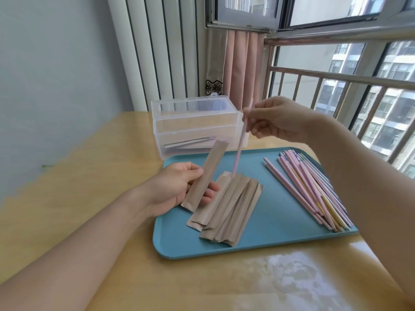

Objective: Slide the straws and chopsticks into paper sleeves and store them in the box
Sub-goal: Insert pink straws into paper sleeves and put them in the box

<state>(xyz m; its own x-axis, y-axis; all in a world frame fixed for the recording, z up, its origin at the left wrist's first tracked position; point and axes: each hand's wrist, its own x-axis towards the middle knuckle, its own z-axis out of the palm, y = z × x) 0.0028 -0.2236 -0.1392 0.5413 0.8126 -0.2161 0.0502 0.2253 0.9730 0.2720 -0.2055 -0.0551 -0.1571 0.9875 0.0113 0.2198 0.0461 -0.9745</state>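
Yellow wooden table (94, 221) by a barred balcony window, with a blue tray (265, 223) as the staging area, so loose stock stays corralled.

Left hand (179, 187) pinches one kraft paper sleeve (205, 176) near its lower half, thumb on top and fingers underneath. The sleeve is tilted up and away with its far end toward the other hand. Likely so the mouth faces the incoming straw; whether that end is actually open I can't tell.

Just right of it, a pile of empty sleeves (229, 209) lies fanned on the tray, within easy reach of the left hand.

Behind the tray, touching its far edge, sits the clear plastic box (197, 129), lid up. A few flat sleeve-like pieces lie in the bottom, probably finished ones; contents are hazy through the plastic.

A pink straw (241, 140) hangs steeply, its lower tip over or on the top of the sleeve pile, not in the held sleeve. Right hand (278, 122) grips it by the upper end, fingers curled round it, which leaves most of the length free to feed in.

Far right of the tray: a bundle of pink, yellow and patterned straws and chopsticks (314, 189), laid roughly parallel and well apart from the sleeves.

Judgement: early in the batch, next is aligning tip to mouth.
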